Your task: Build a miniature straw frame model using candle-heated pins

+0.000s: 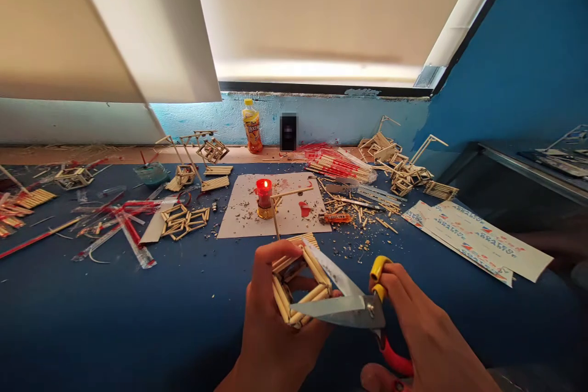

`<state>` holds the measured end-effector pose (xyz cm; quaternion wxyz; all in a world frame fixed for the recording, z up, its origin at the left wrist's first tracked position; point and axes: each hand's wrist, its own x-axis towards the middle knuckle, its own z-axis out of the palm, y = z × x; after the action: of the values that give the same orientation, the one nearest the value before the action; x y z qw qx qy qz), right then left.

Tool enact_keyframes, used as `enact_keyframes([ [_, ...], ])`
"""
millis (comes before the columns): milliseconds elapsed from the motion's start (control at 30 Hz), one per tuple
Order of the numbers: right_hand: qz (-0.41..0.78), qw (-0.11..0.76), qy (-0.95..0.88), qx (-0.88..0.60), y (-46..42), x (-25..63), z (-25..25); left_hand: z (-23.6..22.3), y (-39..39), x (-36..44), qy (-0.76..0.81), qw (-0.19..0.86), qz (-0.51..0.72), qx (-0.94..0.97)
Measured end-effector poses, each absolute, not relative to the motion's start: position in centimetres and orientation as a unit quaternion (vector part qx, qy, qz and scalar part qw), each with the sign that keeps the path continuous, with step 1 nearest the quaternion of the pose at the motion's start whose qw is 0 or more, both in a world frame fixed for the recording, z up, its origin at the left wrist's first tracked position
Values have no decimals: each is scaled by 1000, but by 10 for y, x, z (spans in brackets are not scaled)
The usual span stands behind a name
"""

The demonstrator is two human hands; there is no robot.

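My left hand point(266, 324) is wrapped round a small frame built of wooden sticks point(296, 285), held low in front of me. My right hand point(420, 331) grips scissors point(342, 306) with yellow and red handles. Their blades are spread apart around one stick at the frame's right side. Just beyond, a lit red candle point(263, 193) stands on a pale sheet of card point(239, 214), with a thin stick leaning beside it.
The blue table point(138, 318) holds stick frames point(184, 220), loose sticks and red-striped wrappers point(128, 233) at left, a stick bundle point(337, 164) and more frames point(404, 177) at right, printed paper strips point(478, 242), an orange bottle point(252, 127) and a black box point(288, 132) by the wall.
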<state>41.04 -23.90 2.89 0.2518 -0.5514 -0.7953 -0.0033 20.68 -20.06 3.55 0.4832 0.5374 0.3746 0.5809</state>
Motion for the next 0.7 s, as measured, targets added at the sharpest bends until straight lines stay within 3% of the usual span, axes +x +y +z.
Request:
enact_keyframes([
  [400, -80, 250, -799, -541, -235, 410, 24, 32, -200, 209, 323, 467, 605, 559],
  [700, -94, 268, -787, -547, -240, 416, 20, 31, -204, 212, 380, 443, 607, 540],
])
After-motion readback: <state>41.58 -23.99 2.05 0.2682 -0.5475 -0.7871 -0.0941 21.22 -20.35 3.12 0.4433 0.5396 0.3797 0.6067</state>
